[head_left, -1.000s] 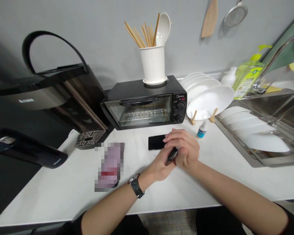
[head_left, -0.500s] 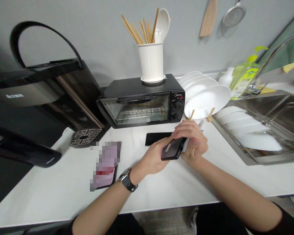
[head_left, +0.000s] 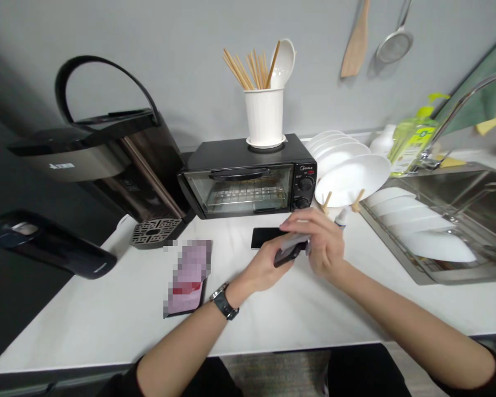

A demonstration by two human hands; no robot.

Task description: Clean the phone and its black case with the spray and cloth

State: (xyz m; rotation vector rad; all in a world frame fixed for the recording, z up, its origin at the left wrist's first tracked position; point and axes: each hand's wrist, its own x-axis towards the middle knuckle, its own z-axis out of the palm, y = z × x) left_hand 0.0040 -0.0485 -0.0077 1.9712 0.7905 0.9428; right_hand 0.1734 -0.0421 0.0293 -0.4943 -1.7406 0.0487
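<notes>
Two bare hands meet above a white marbled surface (head_left: 128, 331). The left hand (head_left: 265, 269), with a black-strapped watch (head_left: 224, 301) at its wrist, has its grip closed around a dark phone-like object (head_left: 286, 256), held tilted above the front part of the surface. The right hand (head_left: 323, 246) arches over that object from the other side, fingers curved; something pale grey shows beneath them, too blurred to name, and whether this grip is clenched on it I cannot tell. Just behind the hands lies a flat black phone (head_left: 266, 237); near the right hand stands a small white bottle (head_left: 342, 216), partly hidden. To the left lies a pink, pixelated item (head_left: 189, 275) with a dark edge. Behind is a black toaster oven (head_left: 242, 190), bearing a white holder (head_left: 264, 117) of chopsticks (head_left: 238, 69) and a white spoon (head_left: 284, 62). White plates (head_left: 353, 179) stand upright to its right, beside a metal sink (head_left: 421, 274) with stacked white dishes (head_left: 434, 246).
</notes>
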